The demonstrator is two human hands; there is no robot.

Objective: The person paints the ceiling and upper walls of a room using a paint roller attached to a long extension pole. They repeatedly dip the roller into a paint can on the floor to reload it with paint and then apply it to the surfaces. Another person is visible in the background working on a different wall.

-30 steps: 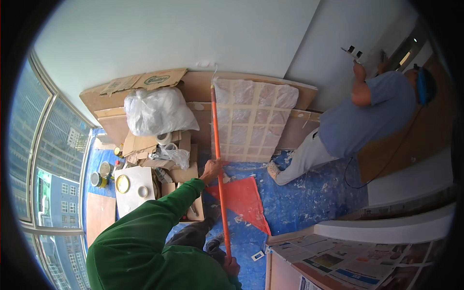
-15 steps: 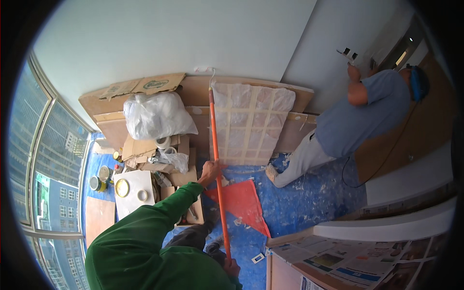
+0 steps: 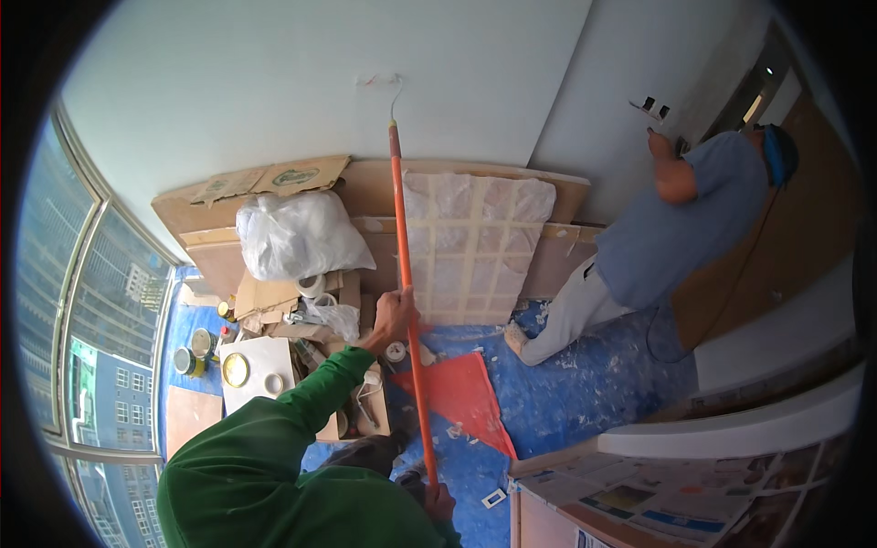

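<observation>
With the left hand (image 3: 395, 315) curled around an orange pole (image 3: 403, 233) and the right hand (image 3: 439, 502) wrapped about its lower end, the roller (image 3: 376, 80) at its tip lies at twelve o'clock from the left hand by the pale wall (image 3: 228, 100), a white bag (image 3: 301, 236) at ten, a co-worker (image 3: 681, 224) at two.

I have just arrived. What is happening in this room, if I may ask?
The left hand grips an orange pole partway up; the right hand holds it lower down. The white roller at its top appears to be against the pale wall. On the right, another person has an arm raised. Blue sheeting lies underfoot.
</observation>
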